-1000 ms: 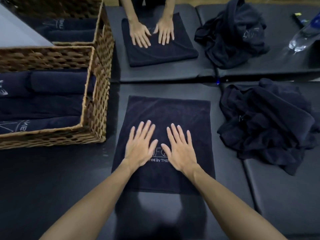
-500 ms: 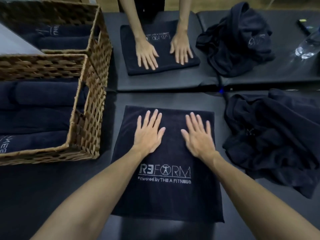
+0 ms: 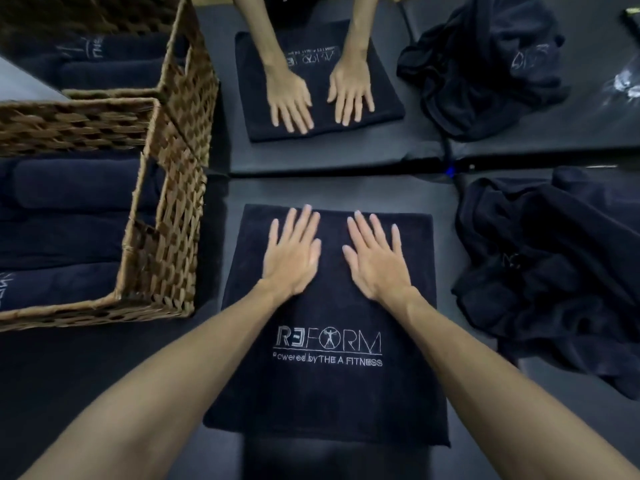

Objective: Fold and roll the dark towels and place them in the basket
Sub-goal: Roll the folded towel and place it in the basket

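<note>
I count one flat dark folded towel (image 3: 329, 393) on the black table (image 3: 86, 393), my left hand (image 3: 292, 259) and right hand (image 3: 375, 261) both pressed on it, fingers straight and spread. Two woven wicker baskets (image 3: 166, 237) hold rolled towels (image 3: 79, 183); two loose heaps (image 3: 554, 265) lie right.

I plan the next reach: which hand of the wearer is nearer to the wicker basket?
Left. The left hand rests flat on the folded towel, on the side toward the basket; the right hand lies farther from it.
</note>
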